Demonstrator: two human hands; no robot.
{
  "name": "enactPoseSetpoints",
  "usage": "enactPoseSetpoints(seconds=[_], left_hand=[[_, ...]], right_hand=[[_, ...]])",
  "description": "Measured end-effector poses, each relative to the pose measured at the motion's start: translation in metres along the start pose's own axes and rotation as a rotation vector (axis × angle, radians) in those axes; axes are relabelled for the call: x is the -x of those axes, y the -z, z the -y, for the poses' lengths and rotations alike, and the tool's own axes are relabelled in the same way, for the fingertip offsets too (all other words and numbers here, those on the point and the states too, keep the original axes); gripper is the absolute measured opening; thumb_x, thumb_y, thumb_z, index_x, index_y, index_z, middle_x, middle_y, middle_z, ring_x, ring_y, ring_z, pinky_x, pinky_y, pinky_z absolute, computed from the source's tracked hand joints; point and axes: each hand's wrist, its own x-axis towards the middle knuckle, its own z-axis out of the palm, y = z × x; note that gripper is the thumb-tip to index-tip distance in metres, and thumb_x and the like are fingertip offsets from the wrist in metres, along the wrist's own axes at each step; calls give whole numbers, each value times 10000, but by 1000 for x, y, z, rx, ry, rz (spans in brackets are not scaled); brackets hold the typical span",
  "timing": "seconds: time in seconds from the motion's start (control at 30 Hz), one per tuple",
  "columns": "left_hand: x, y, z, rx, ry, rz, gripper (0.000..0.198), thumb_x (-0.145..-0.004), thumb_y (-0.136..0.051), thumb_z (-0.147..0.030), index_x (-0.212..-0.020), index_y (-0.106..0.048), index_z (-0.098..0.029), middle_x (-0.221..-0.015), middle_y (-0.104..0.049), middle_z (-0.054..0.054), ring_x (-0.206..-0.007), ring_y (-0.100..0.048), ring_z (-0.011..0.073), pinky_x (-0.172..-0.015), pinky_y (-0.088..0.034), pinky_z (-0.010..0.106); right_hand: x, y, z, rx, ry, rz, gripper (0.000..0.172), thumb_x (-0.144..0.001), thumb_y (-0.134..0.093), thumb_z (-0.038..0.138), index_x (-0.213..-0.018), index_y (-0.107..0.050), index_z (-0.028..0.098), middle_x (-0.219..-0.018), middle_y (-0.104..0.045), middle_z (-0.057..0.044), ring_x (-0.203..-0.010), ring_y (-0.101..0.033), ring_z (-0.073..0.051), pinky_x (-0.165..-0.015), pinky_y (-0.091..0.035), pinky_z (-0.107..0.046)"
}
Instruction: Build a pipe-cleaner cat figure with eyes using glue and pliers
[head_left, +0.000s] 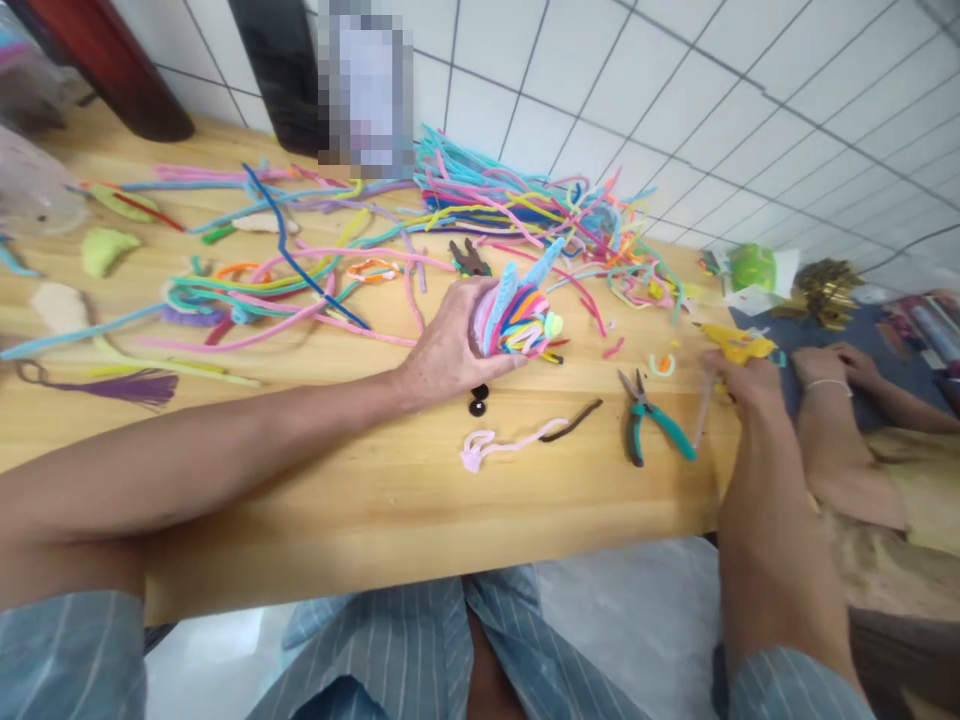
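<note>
Your left hand (442, 345) was curled partway shut around the striped fuzzy figure (517, 325), thumb along its near side and fingers mostly hidden behind it; the figure, with its pointed blue pieces (544, 264), showed at the right of that hand, over the tabletop (360, 520); whether it touched the wood, I could not tell. Your right hand (750, 375), well apart to the right, seemed closed around the handle of a yellow glue gun (739, 345), its nozzle toward your left hand; blur hid the exact finger grip. Two black discs (478, 408) lay just below your left thumb; a pink curled stem (472, 455) and a dark stem (574, 422) lay nearer you than that hand; the pliers (637, 420) lay between your hands, closer to the right one; the heap of fuzzy stems (487, 195) lay beyond your left hand.

The step in hand looked like gluing small parts to the figure, with you at the point of managing the glue gun; the next move, I judged, called for a steady left hand and a nozzle brought in clear of your fingers, past the pliers without snagging them.
</note>
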Motion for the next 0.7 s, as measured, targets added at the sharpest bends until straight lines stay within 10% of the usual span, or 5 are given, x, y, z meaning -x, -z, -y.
enactPoseSetpoints(seconds=[0.17, 0.27, 0.47, 0.7], left_hand=[[-2, 0, 2, 51, 33, -10, 945, -793, -871, -719, -1486, -483, -207, -1454, -625, 172, -1364, -638, 334, -1171, -526, 507], [-2, -1, 4, 34, 40, 2, 974, -786, -875, -722, -1511, -469, -215, -1497, -607, 173, -1403, -617, 339, -1202, -503, 511], [-1, -2, 8, 27, -10, 18, 1030, -772, -873, -755, -1547, -446, -227, -1516, -587, 178, -1433, -595, 360, -1227, -483, 527], [-2, 1, 4, -59, 1, 65, 1037, -756, -919, -690, -1569, -461, -239, -1546, -581, 176, -1454, -569, 391, -1243, -467, 570]], right_hand=[[15, -2, 59, -218, -159, -123, 288, -676, -927, 413, -708, -668, 293, -829, -746, -83, -645, -657, -221, -598, -483, -386], [45, -9, 124, -398, -121, 103, 189, -827, -851, 432, -966, -781, 324, -1180, -799, -128, -808, -733, -255, -723, -569, -434], [86, -22, 223, -225, 174, 385, 98, -921, -811, 371, -992, -775, 315, -953, -791, -26, -839, -747, -246, -760, -604, -400], [91, -22, 248, 60, 478, 450, 187, -1010, -716, 318, -1193, -677, 320, -1070, -794, -28, -940, -786, -251, -813, -607, -367]])
